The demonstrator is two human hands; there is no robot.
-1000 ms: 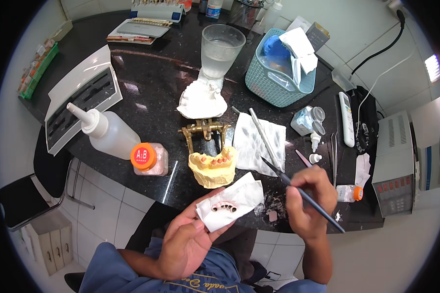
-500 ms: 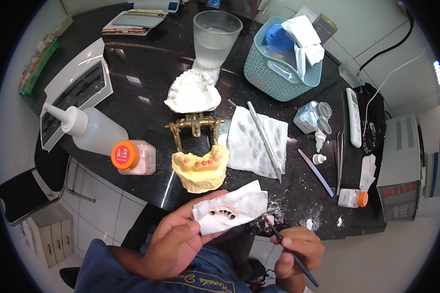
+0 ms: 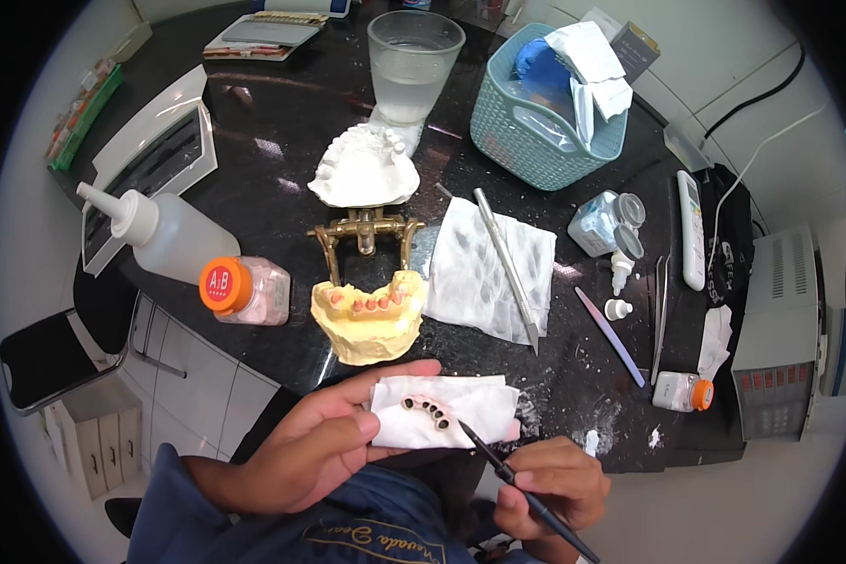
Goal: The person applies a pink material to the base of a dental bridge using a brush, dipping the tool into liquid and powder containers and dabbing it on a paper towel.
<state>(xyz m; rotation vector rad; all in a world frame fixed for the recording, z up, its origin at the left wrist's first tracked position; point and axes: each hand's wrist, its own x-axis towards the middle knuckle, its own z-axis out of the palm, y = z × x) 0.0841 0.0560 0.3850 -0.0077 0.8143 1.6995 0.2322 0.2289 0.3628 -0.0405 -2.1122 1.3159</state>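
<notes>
left hand (image 3: 315, 446) fingers grasping one tissue (image 3: 442, 414) with one dental bridge (image 3: 430, 411), right hand (image 3: 550, 484) gripping one brush (image 3: 517, 484)

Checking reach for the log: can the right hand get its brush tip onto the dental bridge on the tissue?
Probably yes. The right hand holds the brush with its tip just beside the dental bridge, nothing between them.

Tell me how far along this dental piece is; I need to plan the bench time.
Done: the yellow cast with pink-topped stumps sits at the articulator, the white cast above it. In hand: the left hand holds a tissue bearing the small bridge; the right hand points a brush at its end. Left: the bridge is not on the cast, so seating it seems outstanding.
</notes>
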